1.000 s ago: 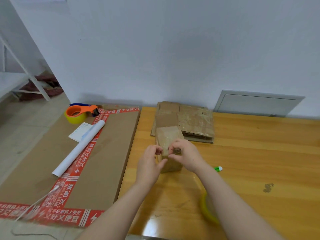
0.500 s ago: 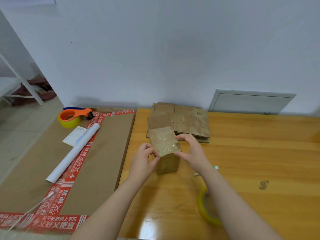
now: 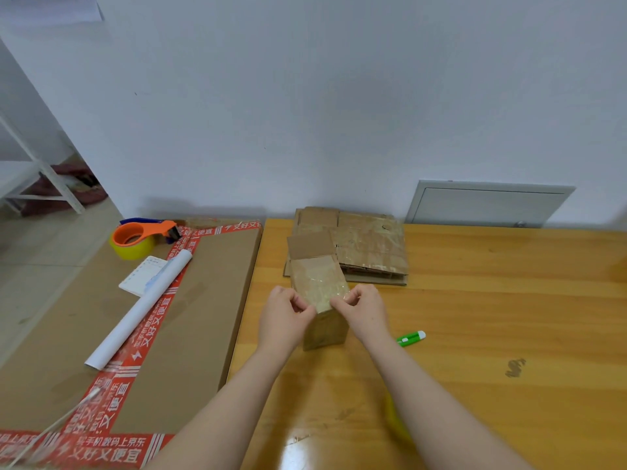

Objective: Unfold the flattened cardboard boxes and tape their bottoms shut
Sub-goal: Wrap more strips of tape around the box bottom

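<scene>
Left hand [image 3: 284,315] and right hand [image 3: 365,312] each pinch a near top corner of the small cardboard box [image 3: 326,333], apparently smoothing clear tape [image 3: 319,283] over the edge.

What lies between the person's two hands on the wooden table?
In the head view, a small upright cardboard box stands between the left hand and right hand; both hands pinch its taped top edge.

Single head view, angled forward-down, close over table [image 3: 475,317], facing wall [image 3: 305,96].
</scene>
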